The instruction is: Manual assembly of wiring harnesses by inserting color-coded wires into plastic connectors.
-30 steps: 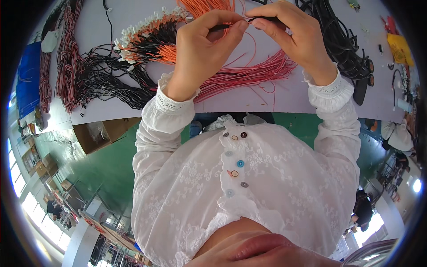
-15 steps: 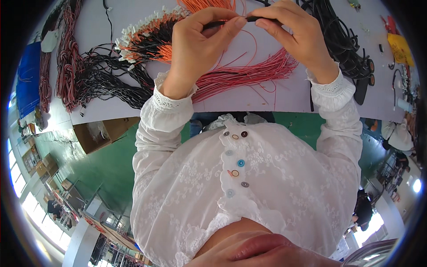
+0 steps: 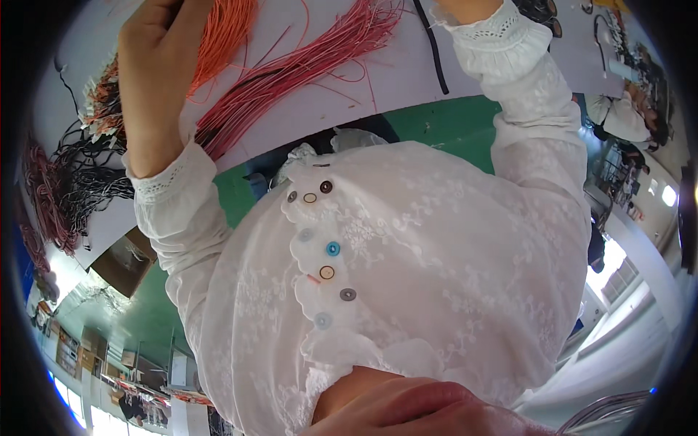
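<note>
My left hand (image 3: 156, 73) is raised at the top left, its back and wrist showing and its fingertips cut off by the upper edge. Beside it an orange wire bundle (image 3: 225, 43) fans out, and a red wire bundle (image 3: 291, 76) spreads across the table to the right. Only the base of my right hand (image 3: 472, 9) shows at the top right, its fingers out of the picture. Left of that wrist lies a black cable or tube (image 3: 431, 51). Whatever either hand holds is hidden.
At the left, white connectors on orange and black wires (image 3: 102, 109), black wires (image 3: 94, 185) and dark red wire bundles (image 3: 51, 196) lie on the table (image 3: 291, 131). A cardboard box (image 3: 123, 265) stands below the left table edge. Black coils (image 3: 538, 13) are at the upper right.
My hands have moved apart and up, out of the pinch they shared on a thin black piece, which no longer shows between them. The whole view has turned and shifted.
</note>
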Available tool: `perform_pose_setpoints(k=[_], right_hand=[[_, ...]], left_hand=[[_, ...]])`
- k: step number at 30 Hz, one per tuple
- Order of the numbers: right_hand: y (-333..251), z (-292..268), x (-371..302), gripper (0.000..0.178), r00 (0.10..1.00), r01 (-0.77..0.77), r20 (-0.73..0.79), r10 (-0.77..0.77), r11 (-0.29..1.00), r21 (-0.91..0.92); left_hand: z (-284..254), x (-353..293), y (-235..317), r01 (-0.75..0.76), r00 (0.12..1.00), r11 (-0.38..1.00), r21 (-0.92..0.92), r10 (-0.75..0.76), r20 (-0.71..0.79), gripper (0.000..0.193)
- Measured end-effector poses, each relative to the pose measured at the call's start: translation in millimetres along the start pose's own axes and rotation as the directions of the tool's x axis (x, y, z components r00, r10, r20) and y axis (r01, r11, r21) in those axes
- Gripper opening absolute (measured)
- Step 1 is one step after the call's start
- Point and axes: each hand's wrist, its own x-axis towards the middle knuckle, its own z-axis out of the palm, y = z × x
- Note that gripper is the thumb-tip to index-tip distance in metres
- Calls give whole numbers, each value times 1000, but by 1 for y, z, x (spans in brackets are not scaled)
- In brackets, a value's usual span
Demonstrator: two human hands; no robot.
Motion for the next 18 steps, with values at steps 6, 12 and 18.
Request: perform_pose_setpoints(k=[6,12,18], right_hand=[[33,19,5,14,716,616,-305,-628,774,-149],[26,15,1,14,790,496,-282,-544,838,-227],[15,8,-5,15,943,284,-191,-274,958,28]], left_hand=[[13,3,-11,-65,996,971,-229,51,-68,29],[-4,7,-21,-60,995,992,-115,68,68,26],[26,41,-54,-895,214,349,279,883,-419,21]])
